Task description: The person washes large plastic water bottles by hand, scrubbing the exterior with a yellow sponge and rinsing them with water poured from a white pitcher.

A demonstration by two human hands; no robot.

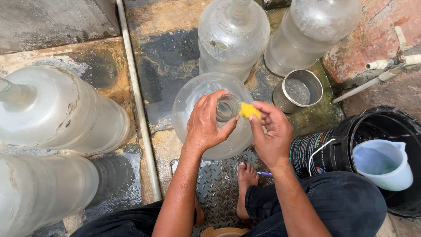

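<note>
Both your hands work at the neck (227, 106) of the jug (209, 115) before your knees. Your left hand (205, 123) is wrapped around the neck; your right hand (270, 134) pinches a yellow sponge (249, 110) at the rim. Right of the jug stand a steel cup (298, 90) and a black bucket (351, 145).

Five large clear water jugs (232, 30); one steel cup (298, 90); one black bucket (372, 145); one plastic pitcher (383, 164); one yellow sponge (249, 110).
</note>
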